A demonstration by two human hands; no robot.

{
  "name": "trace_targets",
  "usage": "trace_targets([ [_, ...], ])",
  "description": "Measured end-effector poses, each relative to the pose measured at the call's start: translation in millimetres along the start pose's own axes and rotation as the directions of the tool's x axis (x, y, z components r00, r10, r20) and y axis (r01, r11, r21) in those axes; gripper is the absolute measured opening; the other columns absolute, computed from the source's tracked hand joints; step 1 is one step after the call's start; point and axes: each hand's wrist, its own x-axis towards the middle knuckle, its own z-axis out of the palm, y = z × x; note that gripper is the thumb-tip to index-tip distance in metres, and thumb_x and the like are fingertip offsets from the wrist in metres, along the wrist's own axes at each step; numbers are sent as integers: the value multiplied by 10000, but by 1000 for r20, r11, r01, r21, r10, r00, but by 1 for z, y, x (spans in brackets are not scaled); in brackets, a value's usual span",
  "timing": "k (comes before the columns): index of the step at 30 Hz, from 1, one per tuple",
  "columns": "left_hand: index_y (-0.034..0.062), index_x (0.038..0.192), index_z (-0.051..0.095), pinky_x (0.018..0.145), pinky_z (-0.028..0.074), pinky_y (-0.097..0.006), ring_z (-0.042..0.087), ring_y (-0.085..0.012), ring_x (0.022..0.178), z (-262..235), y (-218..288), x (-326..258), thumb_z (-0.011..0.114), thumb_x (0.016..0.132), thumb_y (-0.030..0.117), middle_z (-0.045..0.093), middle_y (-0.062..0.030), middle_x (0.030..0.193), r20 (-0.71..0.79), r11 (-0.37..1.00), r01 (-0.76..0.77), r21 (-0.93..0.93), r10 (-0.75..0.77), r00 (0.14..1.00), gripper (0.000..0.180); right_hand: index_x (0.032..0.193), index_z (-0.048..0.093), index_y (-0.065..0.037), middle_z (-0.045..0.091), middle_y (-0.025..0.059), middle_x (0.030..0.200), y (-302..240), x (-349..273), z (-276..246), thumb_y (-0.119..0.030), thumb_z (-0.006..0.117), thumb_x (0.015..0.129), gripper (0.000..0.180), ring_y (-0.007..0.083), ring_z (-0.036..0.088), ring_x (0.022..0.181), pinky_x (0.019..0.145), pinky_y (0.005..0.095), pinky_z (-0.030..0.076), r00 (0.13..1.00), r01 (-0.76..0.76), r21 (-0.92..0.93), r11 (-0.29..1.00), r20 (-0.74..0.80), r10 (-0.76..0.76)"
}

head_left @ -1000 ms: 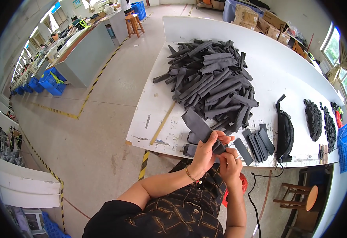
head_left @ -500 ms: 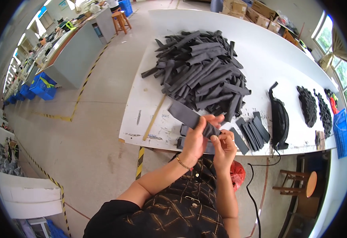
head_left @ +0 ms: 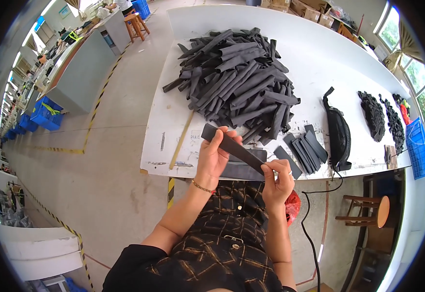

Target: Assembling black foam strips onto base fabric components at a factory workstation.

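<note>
- Both bare forearms reach up from the lower edge, elbows bent, hands before the chest over the near edge of the white table (head_left: 314,97).
- The right hand (head_left: 276,182), ringed on one finger, pinches the lower end of a dark grey strip (head_left: 238,150) between thumb and forefinger, other fingers curled in.
- The left hand (head_left: 213,156), a bracelet (head_left: 203,187) at its wrist, grips that strip near its upper end, thumb on the near side, fingers behind.
- The strip slants between them, held above the table, running from upper left down to the right.
- Beneath it lie more flat strips (head_left: 241,170); a fanned group (head_left: 309,151) sits to the right.
- Dark and blue handwritten marks (head_left: 168,164) stain the tabletop near a yellow band (head_left: 182,139).
- Beyond, a large pile of dark pieces (head_left: 241,80); rightward, a black bag (head_left: 338,134).
- Farthest, cardboard boxes (head_left: 305,9) and a wall sign (head_left: 64,11), its print too small to read.
</note>
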Motion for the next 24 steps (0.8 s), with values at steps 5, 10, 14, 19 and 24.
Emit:
trace_targets([
  [5,-7,1079,633,883,557,-399,681,-303,961,-22,3,-9,596,964,195,697,-149,1007,-54,1000,14,18,-13,998,235,876,591,-8,577,73,784,4,-6,0,50,685,822,122,180,542,683,637,263,440,994,-75,-21,997,73,76],
  [10,-7,1042,660,837,535,-314,671,-226,908,-24,4,-30,626,947,179,701,-134,973,-222,953,108,285,-44,974,212,885,614,-5,539,-57,740,35,-21,-5,-78,663,908,91,31,438,680,619,187,366,795,-607,232,760,187,577],
  [14,9,954,703,639,406,-197,523,-40,712,-46,-2,-58,722,866,152,658,-21,832,-269,501,184,845,104,957,169,856,641,4,533,-62,696,76,-44,-19,-96,691,887,116,29,426,650,590,194,363,734,-673,88,735,204,648],
  [19,32,861,668,610,448,-304,539,-207,616,-66,-16,-46,754,781,106,601,-61,763,389,-238,-322,916,333,859,139,831,653,8,597,34,668,101,-59,-4,-110,727,833,139,117,501,596,580,275,421,800,-573,-194,796,77,595],
  [24,24,851,650,660,488,-409,583,-295,672,-53,-23,25,706,804,101,610,-87,775,420,-170,-386,907,287,861,106,965,605,-31,576,126,866,119,-58,-13,-134,694,848,180,294,559,795,701,402,452,895,-403,-491,772,-32,446],
])
